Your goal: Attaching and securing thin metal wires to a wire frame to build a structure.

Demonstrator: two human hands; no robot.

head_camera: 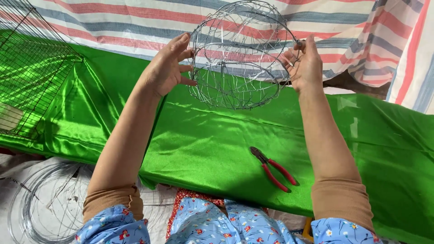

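Wire basket [239,54] pinched by left hand [167,68], right hand [305,65] grip; above green satin cloth [217,140], striped tarp [135,22] behind.

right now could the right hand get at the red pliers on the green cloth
Probably yes, but not freely: the right hand is gripping the wire basket with the left hand. The pliers lie uncovered on the green cloth below that forearm, nothing blocking them.

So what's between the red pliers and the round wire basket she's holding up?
In the head view, only shiny green cloth lies between the red-handled pliers and the wire basket. The left hand and right hand hold the basket above it.
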